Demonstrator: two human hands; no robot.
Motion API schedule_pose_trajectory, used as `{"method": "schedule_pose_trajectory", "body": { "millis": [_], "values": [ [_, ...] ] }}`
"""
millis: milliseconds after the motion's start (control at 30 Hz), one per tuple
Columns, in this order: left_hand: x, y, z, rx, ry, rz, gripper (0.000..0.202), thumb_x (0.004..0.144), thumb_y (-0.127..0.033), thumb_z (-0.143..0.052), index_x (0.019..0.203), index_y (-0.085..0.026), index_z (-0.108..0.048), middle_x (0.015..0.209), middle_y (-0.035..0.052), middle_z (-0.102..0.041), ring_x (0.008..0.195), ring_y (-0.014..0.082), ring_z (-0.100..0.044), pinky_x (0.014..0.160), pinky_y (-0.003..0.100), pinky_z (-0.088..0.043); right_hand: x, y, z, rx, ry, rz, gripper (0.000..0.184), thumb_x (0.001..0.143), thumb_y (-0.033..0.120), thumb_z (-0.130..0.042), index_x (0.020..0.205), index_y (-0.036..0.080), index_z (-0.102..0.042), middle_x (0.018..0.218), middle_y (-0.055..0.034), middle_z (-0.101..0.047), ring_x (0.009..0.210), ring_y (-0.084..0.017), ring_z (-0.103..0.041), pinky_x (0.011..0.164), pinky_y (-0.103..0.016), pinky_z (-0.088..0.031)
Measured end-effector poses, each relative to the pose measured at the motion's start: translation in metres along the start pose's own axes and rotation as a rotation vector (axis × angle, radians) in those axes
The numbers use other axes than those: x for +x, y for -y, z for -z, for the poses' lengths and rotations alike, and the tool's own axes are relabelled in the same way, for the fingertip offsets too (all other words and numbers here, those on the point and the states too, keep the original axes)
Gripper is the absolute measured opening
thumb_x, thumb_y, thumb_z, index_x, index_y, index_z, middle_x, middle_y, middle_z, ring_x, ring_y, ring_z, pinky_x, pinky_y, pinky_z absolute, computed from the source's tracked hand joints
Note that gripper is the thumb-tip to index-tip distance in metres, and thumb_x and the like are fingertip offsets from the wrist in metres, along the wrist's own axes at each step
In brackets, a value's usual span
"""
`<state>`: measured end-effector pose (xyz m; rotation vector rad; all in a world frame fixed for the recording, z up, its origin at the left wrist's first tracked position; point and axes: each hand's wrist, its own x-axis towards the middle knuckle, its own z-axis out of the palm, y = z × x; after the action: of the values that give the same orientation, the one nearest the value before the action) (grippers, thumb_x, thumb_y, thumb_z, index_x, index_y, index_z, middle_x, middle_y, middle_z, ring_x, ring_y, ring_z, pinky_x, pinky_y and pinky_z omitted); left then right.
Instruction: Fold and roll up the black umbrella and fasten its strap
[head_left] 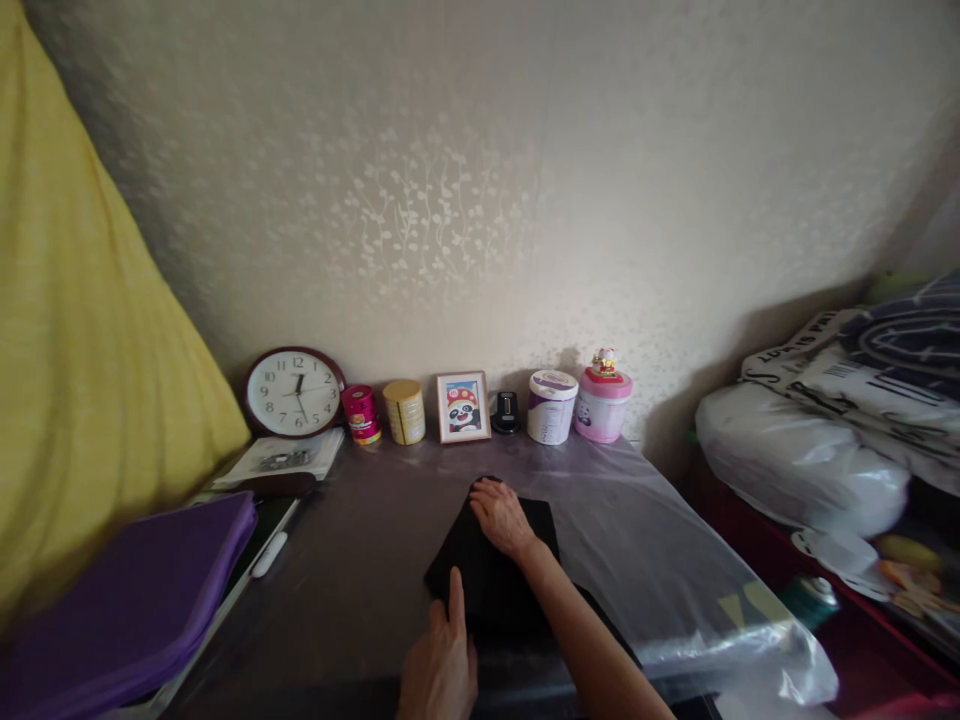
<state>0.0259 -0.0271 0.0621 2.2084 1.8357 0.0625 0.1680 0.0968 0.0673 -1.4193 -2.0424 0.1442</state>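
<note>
A piece of black cloth (517, 600), apparently folded, lies on the covered table in front of me, and part of it trails toward the front right edge. My right hand (501, 515) rests palm down on its upper part, fingers laid over the far edge. Near the cloth's lower left side is my left hand (441, 660), its index finger stretched forward along the fabric. The other fingers of the left hand are partly hidden. My right forearm crosses over the cloth and covers some of it.
Along the wall stand a clock (295, 392), a red can (361, 414), a yellow-lidded can (405, 412), a framed panda picture (463, 408) and two tubs (553, 408). A purple folded item (142, 590) and white marker (270, 555) lie left. Bagged bedding (806, 455) is piled right.
</note>
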Motion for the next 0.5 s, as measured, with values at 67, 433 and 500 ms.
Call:
{"method": "schedule_pose_trajectory", "body": {
  "millis": [67, 433, 500],
  "values": [
    [-0.001, 0.000, 0.001, -0.002, 0.000, 0.001, 0.063, 0.083, -0.009, -0.032, 0.141, -0.012, -0.007, 0.115, 0.0169, -0.054, 0.087, 0.0175, -0.062, 0.071, 0.025, -0.043, 0.003, -0.018, 0.007, -0.023, -0.134, -0.119, 0.025, 0.083, 0.020, -0.048, 0.102, 0.019, -0.063, 0.117, -0.0103, -0.060, 0.112, -0.022, -0.050, 0.098, -0.039, -0.034],
    [-0.002, -0.002, 0.002, 0.018, -0.062, -0.013, 0.061, 0.084, -0.013, -0.032, 0.141, -0.007, -0.010, 0.109, 0.0170, -0.056, 0.082, 0.0188, -0.063, 0.067, 0.027, -0.044, -0.083, -0.056, 0.054, 0.141, -0.298, -0.638, 0.035, 0.078, 0.035, -0.046, 0.100, 0.012, -0.061, 0.092, -0.0126, -0.065, 0.086, -0.023, -0.062, 0.079, -0.032, -0.045],
    [-0.002, -0.002, 0.001, 0.029, -0.065, -0.007, 0.061, 0.084, -0.013, -0.033, 0.141, -0.008, -0.010, 0.108, 0.0162, -0.057, 0.081, 0.0179, -0.063, 0.066, 0.026, -0.044, -0.093, -0.048, 0.052, 0.208, -0.266, -0.663, 0.037, 0.077, 0.038, -0.046, 0.101, 0.013, -0.061, 0.089, -0.0112, -0.067, 0.084, -0.023, -0.062, 0.076, -0.032, -0.045]
  ]
}}
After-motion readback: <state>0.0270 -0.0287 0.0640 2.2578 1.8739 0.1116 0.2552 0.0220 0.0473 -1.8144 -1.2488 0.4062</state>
